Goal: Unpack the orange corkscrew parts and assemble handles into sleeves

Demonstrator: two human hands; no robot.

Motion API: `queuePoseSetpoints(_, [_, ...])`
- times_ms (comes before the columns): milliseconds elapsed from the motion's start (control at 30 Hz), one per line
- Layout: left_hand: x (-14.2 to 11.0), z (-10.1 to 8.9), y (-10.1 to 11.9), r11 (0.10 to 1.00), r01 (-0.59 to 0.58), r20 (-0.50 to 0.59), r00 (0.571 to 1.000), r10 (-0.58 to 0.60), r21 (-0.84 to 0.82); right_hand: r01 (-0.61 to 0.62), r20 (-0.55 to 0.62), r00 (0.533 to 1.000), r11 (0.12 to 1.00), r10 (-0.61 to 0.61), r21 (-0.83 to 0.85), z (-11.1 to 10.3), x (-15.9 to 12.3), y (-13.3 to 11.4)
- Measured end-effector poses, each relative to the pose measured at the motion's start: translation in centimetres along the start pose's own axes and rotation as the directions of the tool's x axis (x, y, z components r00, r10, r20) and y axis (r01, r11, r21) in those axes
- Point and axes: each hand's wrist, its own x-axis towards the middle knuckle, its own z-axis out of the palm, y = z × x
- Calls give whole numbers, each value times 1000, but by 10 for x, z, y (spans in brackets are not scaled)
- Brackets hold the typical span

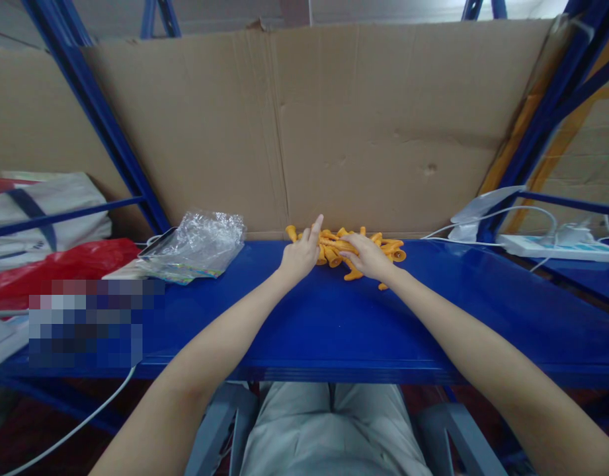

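Observation:
A pile of orange-yellow pieces (336, 256) with flared, cup-like ends lies at the back of the blue shelf top (304, 324), close to the cardboard. Their exact kind is too small to make out. My left hand (303, 254) is at the pile's left side, its fingers stretched forward and apart, touching or just beside the pieces. Over the right part of the heap rests my right hand (367, 255), fingers extended and thumb spread. Both hands hide some of the pieces. I see nothing gripped in either hand.
Tall cardboard (383, 132) closes off the back between blue metal posts. On the left lie a clear plastic bag (200, 241), a red bag (61, 271) and a white cable (86, 420). A white power strip (557, 247) with cords sits at the right.

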Motion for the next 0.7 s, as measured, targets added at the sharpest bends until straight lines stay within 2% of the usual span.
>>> queuePoseSetpoints(133, [1, -4, 3, 999, 18, 34, 999, -17, -29, 2, 50, 999, 999, 0, -50, 0, 1, -2])
queuePoseSetpoints(300, [1, -7, 3, 985, 30, 71, 997, -18, -168, 9, 95, 995, 986, 7, -167, -3, 1, -7])
queuePoseSetpoints(400, [2, -8, 2, 966, 36, 60, 998, -21, -255, 44, 93, 995, 962, -19, -270, -5, 2, -10])
queuePoseSetpoints(567, [4, -9, 2, 936, 79, 117, 992, -40, -344, 126, 120, 989, 896, -82, -425, -13, 5, -13])
queuePoseSetpoints(700, [3, -10, 0, 926, 85, 118, 992, -44, -367, 134, 123, 988, 902, -91, -409, -17, 5, -15])
